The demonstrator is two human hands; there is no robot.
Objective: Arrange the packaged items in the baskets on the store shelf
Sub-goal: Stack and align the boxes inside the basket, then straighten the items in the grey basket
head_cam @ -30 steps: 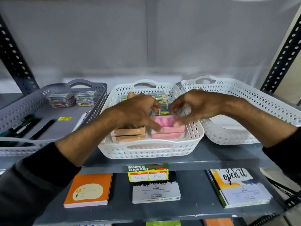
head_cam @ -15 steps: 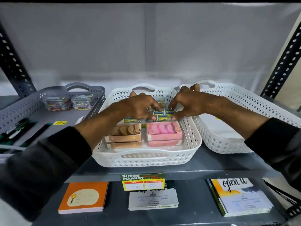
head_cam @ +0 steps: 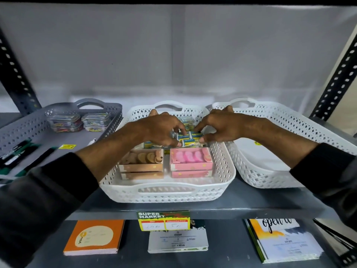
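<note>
A white perforated basket (head_cam: pixel 166 192) stands in the middle of the grey shelf. At its front lie two stacked tan boxes (head_cam: pixel 142 167) and two stacked pink boxes (head_cam: pixel 191 161). Behind them sits a clear-wrapped pack of small blue and yellow boxes (head_cam: pixel 190 138). My left hand (head_cam: pixel 160 128) and my right hand (head_cam: pixel 218 126) both pinch this pack from its two sides with their fingertips. More of the same small boxes (head_cam: pixel 186 120) lie further back, partly hidden by my hands.
A grey basket (head_cam: pixel 38 124) on the left holds clear cases of coloured clips (head_cam: pixel 77 121) and pens (head_cam: pixel 17 151). A white basket (head_cam: pixel 289 132) stands on the right. Below the shelf edge's price tag (head_cam: pixel 163 220) lie notebooks (head_cam: pixel 94 236).
Both hands moved from the pink boxes at the basket's front back to the wrapped pack of small blue and yellow boxes and took hold of it. The camera view tilted slightly.
</note>
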